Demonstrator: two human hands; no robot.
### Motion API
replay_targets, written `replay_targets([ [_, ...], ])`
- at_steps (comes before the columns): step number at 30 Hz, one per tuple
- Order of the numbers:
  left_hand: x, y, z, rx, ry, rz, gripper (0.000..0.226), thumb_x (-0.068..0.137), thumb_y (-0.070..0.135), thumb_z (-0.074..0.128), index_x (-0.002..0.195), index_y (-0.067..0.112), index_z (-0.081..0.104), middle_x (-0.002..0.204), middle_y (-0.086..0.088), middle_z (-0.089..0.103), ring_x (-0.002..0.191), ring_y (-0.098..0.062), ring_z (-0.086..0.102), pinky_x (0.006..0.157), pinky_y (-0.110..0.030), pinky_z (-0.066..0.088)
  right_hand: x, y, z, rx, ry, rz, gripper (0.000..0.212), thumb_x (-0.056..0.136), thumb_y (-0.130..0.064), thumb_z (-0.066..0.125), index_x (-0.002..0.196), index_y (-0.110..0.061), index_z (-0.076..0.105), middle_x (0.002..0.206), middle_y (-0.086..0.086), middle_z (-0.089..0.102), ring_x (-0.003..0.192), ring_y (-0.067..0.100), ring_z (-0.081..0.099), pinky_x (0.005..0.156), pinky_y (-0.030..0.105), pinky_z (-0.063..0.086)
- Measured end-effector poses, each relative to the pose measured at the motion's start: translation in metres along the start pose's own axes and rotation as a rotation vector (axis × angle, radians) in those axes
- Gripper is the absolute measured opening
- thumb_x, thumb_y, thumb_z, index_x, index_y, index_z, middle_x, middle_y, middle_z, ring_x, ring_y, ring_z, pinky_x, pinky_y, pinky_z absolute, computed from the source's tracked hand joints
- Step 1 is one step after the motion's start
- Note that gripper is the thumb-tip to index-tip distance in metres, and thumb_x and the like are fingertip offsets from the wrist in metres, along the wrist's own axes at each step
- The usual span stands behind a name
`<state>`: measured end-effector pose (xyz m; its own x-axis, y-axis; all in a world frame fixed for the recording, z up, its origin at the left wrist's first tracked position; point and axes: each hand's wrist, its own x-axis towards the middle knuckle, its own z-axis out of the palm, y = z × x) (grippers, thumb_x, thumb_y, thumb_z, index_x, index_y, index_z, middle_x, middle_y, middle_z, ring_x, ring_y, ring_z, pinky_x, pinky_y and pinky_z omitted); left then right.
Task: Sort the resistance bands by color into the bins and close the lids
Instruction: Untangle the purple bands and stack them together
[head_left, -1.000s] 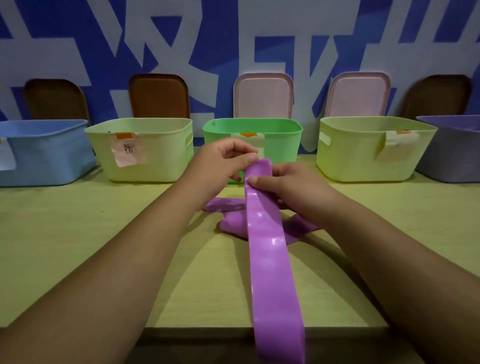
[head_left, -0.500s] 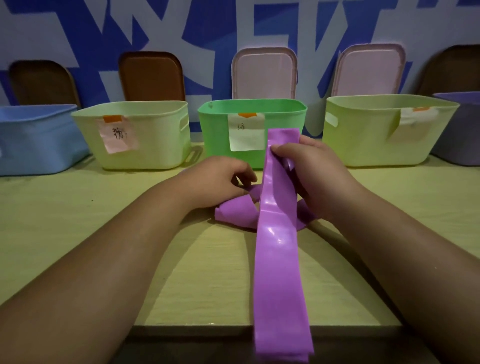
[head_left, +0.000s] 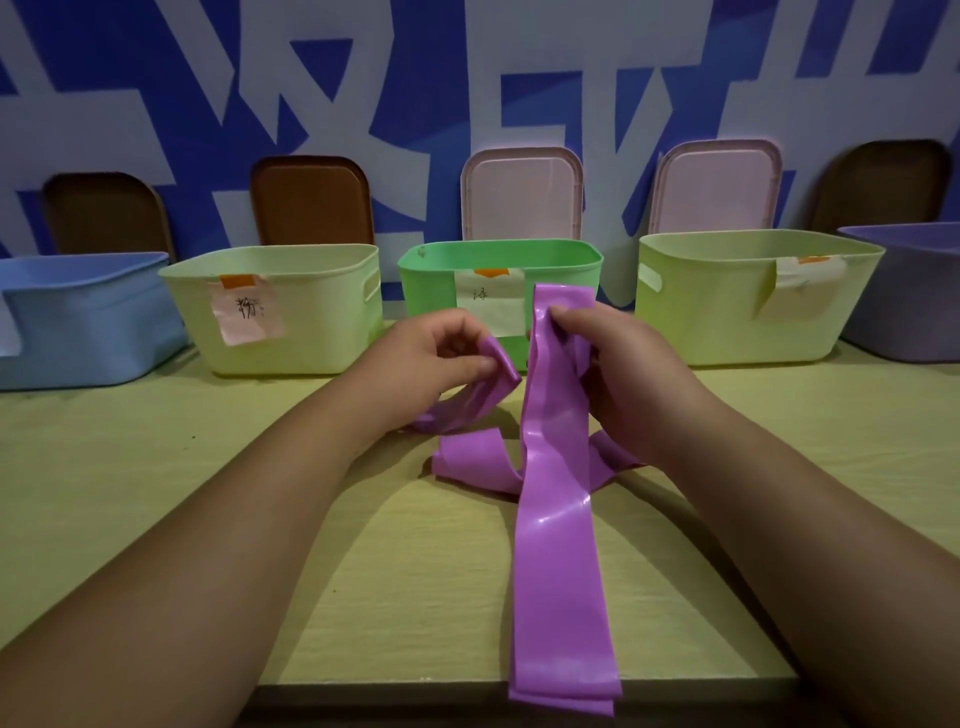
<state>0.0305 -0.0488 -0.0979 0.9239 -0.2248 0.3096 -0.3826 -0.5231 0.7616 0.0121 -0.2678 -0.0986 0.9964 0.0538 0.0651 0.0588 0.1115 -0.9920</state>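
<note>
A long purple resistance band (head_left: 558, 545) runs from the table's near edge up to my right hand (head_left: 618, 374), which grips its raised top fold in front of the green bin (head_left: 431, 270). My left hand (head_left: 436, 358) pinches another fold of the same purple band just to the left, a little above the table. Loose loops of the band lie on the table between my hands. A purple bin (head_left: 914, 296) stands at the far right, partly cut off by the frame.
Along the back stand a blue bin (head_left: 88, 322), a pale yellow-green bin (head_left: 322, 306) with a pink label and another yellow-green bin (head_left: 727, 312). Brown lids (head_left: 311, 200) and pink lids (head_left: 522, 195) lean against the blue-white wall. The wooden table's front edge (head_left: 395, 686) is close.
My left hand let go of the top fold, dropped to the heap and now lifts a lower fold. My right hand raised the band's top fold.
</note>
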Motion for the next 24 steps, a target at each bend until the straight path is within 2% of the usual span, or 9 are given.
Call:
replay_targets([
  [3, 0.000, 0.005, -0.002, -0.123, 0.034, 0.069, 0.021, 0.099, 0.009, 0.074, 0.100, 0.030, 0.074, 0.099, 0.005, 0.080, 0.102, -0.017, 0.076, 0.100, -0.044, 0.059, -0.001, 0.000, 0.000, -0.072, -0.109, -0.046, 0.023, 0.104, -0.034, 0.063, 0.104, -0.016, 0.078, 0.098, 0.010, 0.070, 0.092, 0.025, 0.065, 0.080, 0.041, 0.051],
  [7, -0.001, 0.009, -0.002, -0.214, 0.050, 0.119, 0.020, 0.101, 0.007, 0.071, 0.104, 0.027, 0.072, 0.103, 0.004, 0.081, 0.105, -0.017, 0.076, 0.102, -0.042, 0.057, -0.005, -0.003, 0.003, -0.007, -0.205, -0.114, 0.022, 0.108, -0.020, 0.059, 0.111, -0.014, 0.080, 0.093, 0.007, 0.077, 0.081, 0.015, 0.072, 0.065, 0.023, 0.054],
  [8, -0.002, 0.011, -0.002, -0.214, 0.059, 0.126, 0.018, 0.101, 0.007, 0.071, 0.105, 0.024, 0.071, 0.102, 0.004, 0.081, 0.104, -0.015, 0.076, 0.102, -0.039, 0.057, -0.005, -0.003, 0.003, 0.007, -0.212, -0.123, 0.021, 0.108, -0.019, 0.060, 0.111, -0.015, 0.080, 0.093, 0.008, 0.078, 0.081, 0.015, 0.074, 0.066, 0.023, 0.055],
  [12, -0.004, 0.016, -0.003, -0.185, 0.107, 0.160, 0.017, 0.098, 0.004, 0.073, 0.106, 0.019, 0.073, 0.097, 0.007, 0.079, 0.096, -0.008, 0.073, 0.092, -0.025, 0.058, -0.004, 0.000, 0.001, -0.085, -0.223, -0.191, 0.021, 0.106, -0.026, 0.066, 0.117, -0.023, 0.084, 0.109, 0.011, 0.082, 0.101, 0.025, 0.074, 0.094, 0.042, 0.053],
  [13, -0.004, 0.018, -0.004, -0.170, 0.121, 0.169, 0.018, 0.097, 0.003, 0.074, 0.105, 0.019, 0.074, 0.095, 0.007, 0.079, 0.093, -0.007, 0.073, 0.089, -0.023, 0.058, -0.005, 0.000, 0.001, -0.119, -0.219, -0.204, 0.020, 0.106, -0.026, 0.067, 0.117, -0.025, 0.084, 0.110, 0.010, 0.082, 0.103, 0.023, 0.074, 0.097, 0.041, 0.053],
  [15, -0.004, 0.018, -0.004, -0.155, 0.137, 0.178, 0.019, 0.094, -0.001, 0.076, 0.104, 0.016, 0.075, 0.093, 0.005, 0.078, 0.089, -0.006, 0.072, 0.086, -0.021, 0.057, -0.010, -0.002, 0.003, -0.175, -0.204, -0.228, 0.019, 0.106, -0.025, 0.067, 0.114, -0.025, 0.084, 0.108, 0.006, 0.083, 0.099, 0.017, 0.074, 0.093, 0.034, 0.054],
  [19, -0.006, 0.021, -0.005, -0.176, 0.134, 0.197, 0.021, 0.091, -0.003, 0.078, 0.105, 0.013, 0.077, 0.092, 0.003, 0.079, 0.089, -0.008, 0.073, 0.087, -0.024, 0.061, -0.016, -0.005, 0.003, -0.263, -0.198, -0.278, 0.018, 0.107, -0.026, 0.066, 0.110, -0.028, 0.084, 0.098, -0.002, 0.083, 0.088, 0.006, 0.072, 0.078, 0.016, 0.054],
  [22, -0.008, 0.023, -0.006, -0.194, 0.135, 0.207, 0.022, 0.090, 0.002, 0.081, 0.102, 0.020, 0.078, 0.094, 0.003, 0.081, 0.091, -0.008, 0.076, 0.090, -0.025, 0.061, -0.017, -0.007, 0.002, -0.273, -0.185, -0.290, 0.018, 0.107, -0.025, 0.066, 0.110, -0.029, 0.084, 0.096, -0.003, 0.083, 0.086, 0.005, 0.072, 0.075, 0.015, 0.054],
  [24, -0.008, 0.022, -0.007, -0.195, 0.142, 0.204, 0.021, 0.090, 0.005, 0.081, 0.101, 0.023, 0.079, 0.095, 0.002, 0.082, 0.092, -0.010, 0.077, 0.091, -0.028, 0.062, -0.018, -0.008, 0.002, -0.269, -0.190, -0.302, 0.019, 0.107, -0.025, 0.066, 0.112, -0.029, 0.084, 0.098, -0.001, 0.083, 0.090, 0.008, 0.073, 0.081, 0.020, 0.056],
])
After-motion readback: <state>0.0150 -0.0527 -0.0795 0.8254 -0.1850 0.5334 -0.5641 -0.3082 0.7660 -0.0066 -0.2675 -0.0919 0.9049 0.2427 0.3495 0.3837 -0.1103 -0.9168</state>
